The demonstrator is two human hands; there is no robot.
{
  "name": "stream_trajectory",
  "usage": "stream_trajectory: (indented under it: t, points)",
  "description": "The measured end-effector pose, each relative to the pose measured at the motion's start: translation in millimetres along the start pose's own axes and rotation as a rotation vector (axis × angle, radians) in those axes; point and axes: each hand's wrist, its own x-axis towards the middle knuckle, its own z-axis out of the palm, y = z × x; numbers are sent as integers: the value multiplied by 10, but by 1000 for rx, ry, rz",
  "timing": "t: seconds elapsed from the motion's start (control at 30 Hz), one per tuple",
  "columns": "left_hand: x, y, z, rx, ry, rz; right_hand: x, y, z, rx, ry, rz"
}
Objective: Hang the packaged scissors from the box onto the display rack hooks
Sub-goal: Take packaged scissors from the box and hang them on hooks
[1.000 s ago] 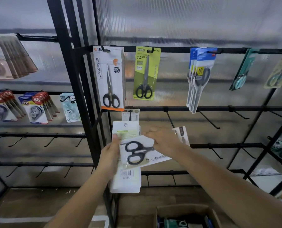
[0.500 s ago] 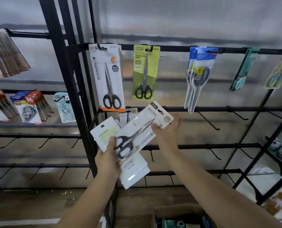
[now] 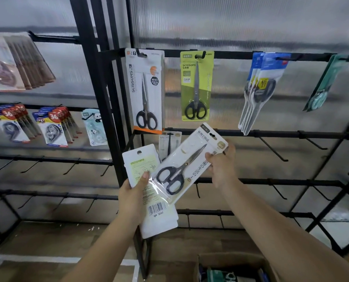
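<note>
My right hand grips the upper end of a white scissors pack with black handles, tilted up to the right below the rack's second bar. My left hand holds a stack of white packs turned back side out, thumb on top, and the tilted pack's lower end overlaps this stack. On the top bar hang a white-and-orange scissors pack, a green one and several blue ones. The cardboard box sits on the floor at the bottom.
One small pack hangs on the second bar behind my hands. Bare black hooks stick out along the lower bars to the right. The left rack holds correction-tape packs. Teal packs hang at the far right.
My right hand has swung the top scissors pack from lying flat across the stack to tilted up and right, and lifted it toward the second bar. My left hand and stack stayed nearly put.
</note>
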Motion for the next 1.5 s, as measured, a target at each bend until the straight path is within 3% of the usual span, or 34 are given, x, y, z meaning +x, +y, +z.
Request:
stream_trajectory:
  t: [0.13, 0.3, 0.4, 0.7, 0.9, 1.07, 1.17, 1.5]
  points:
    - [-6, 30, -15, 26, -8, 38, 35, 38, 38, 93, -34, 76]
    - [-54, -3, 72, 24, -36, 69, -118, 36, 154, 344, -439, 244]
    - [-52, 18, 105, 25, -19, 74, -185, 85, 173, 326, -547, 268]
    - [18, 94, 36, 122, -118, -26, 0, 35, 35, 152, -380, 322]
    - [60, 162, -82, 300, -358, 148, 26, -10, -24, 114, -417, 311]
    - [-23, 233, 61, 319, -346, 39, -112, 5, 122, -97, -482, 352]
    - [-52, 203, 111, 299, -390, 11, -179, 35, 180, -146, -438, 349]
    - [-19, 117, 151, 612, -236, 321, -372, -13, 272, -217, -301, 189]
